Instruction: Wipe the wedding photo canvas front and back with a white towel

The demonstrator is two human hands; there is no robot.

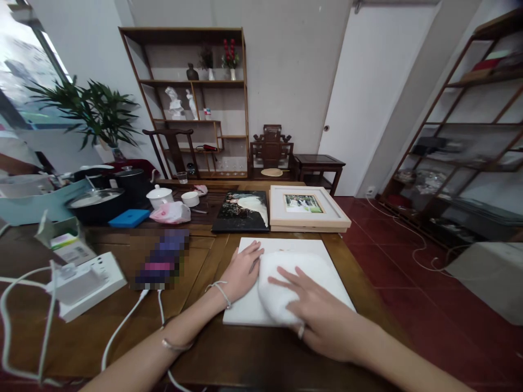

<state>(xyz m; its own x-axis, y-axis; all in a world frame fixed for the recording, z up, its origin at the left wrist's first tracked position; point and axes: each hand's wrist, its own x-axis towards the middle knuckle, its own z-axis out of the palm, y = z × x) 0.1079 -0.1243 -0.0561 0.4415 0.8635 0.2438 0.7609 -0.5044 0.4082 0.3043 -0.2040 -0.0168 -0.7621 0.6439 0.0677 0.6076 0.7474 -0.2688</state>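
Note:
A white flat panel (241, 310), like a canvas or picture board, lies on the wooden table in front of me. My left hand (244, 268) rests on its left side, open, with the fingers laid flat toward the far edge. On the panel's middle sits a soft white cloth (273, 277), bunched or folded. My right hand (312, 307) presses on it from the right, some fingers spread over the top and the others curled at its near edge. Part of the panel's surface is hidden beneath the cloth and hands.
Beyond the panel lie a dark photo print (241, 212) and stacked light-framed pictures (310, 209). To the left are a pixelated phone (163, 258) with cables, a white power strip (92, 283), a blue box (129, 218), a teapot (159, 196) and black pots (96, 207).

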